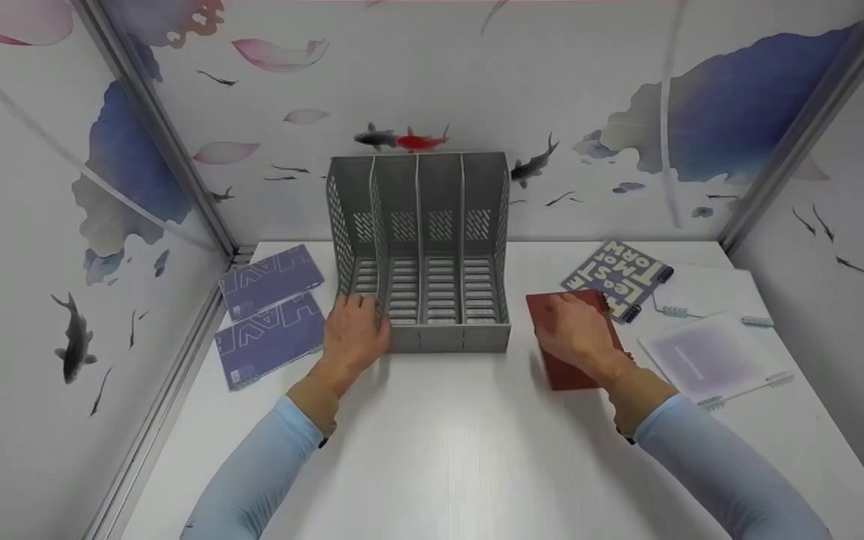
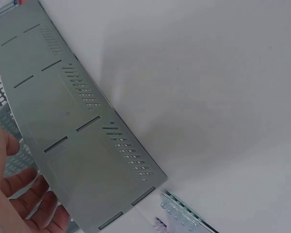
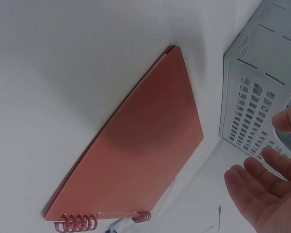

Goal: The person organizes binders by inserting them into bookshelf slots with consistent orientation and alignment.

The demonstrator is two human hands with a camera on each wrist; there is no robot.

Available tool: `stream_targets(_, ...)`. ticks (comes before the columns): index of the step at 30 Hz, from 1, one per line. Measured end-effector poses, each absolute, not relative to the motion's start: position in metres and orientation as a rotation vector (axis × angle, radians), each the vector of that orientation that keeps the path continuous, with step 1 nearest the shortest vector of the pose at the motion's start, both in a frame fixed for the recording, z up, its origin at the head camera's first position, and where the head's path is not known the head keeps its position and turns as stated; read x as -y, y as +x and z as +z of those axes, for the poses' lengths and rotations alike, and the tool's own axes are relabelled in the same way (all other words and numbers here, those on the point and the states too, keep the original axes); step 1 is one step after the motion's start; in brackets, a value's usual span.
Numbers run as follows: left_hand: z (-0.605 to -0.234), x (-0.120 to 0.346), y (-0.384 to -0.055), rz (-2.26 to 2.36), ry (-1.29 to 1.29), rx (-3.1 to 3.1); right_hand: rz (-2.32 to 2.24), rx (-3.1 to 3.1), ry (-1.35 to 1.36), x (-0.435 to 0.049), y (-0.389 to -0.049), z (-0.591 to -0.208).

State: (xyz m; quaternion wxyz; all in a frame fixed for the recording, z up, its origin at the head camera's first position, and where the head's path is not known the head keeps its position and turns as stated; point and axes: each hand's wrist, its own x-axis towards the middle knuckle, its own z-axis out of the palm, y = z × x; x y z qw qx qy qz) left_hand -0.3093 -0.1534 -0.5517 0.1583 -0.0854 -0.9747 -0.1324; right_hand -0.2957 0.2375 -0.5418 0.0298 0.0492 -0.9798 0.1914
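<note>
A grey four-slot magazine rack [image 1: 447, 339] stands at the back middle of the white table. My left hand [image 1: 353, 334] is over its front left corner, loosely bent fingers at the front wall's rim. From the left wrist view, the fingertips [image 2: 31, 174] come right up to the panel's edge, with the thumb apart from them. Over a red spiral notebook [image 1: 567, 376], right of the rack, hovers my right hand [image 1: 578, 334]. Its fingers [image 3: 252, 179] are spread and loosely bent in the right wrist view, apart from the notebook cover [image 3: 136, 141].
Two blue-purple notebooks [image 1: 271, 341] lie left of the rack. A dark notebook with yellow lettering [image 1: 616, 274] lies behind the red one. Farther right are a white spiral notebook [image 1: 709, 289] and a pale notebook with a purple patch [image 1: 709, 356]. Patterned wall panels [image 1: 574, 75] enclose the table.
</note>
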Motion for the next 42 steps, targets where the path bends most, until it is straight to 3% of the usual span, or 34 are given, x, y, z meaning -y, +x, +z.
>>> stream_targets(31, -0.559, 0.186, -0.330, -0.488, -0.023, 2.825, 0.595, 3.136, -0.100, -0.340, -0.295, -0.561)
stream_targets(42, -0.565, 0.193, -0.335, -0.710, 0.106, 2.889, 0.778, 3.248, -0.314, -0.347, -0.300, -0.569)
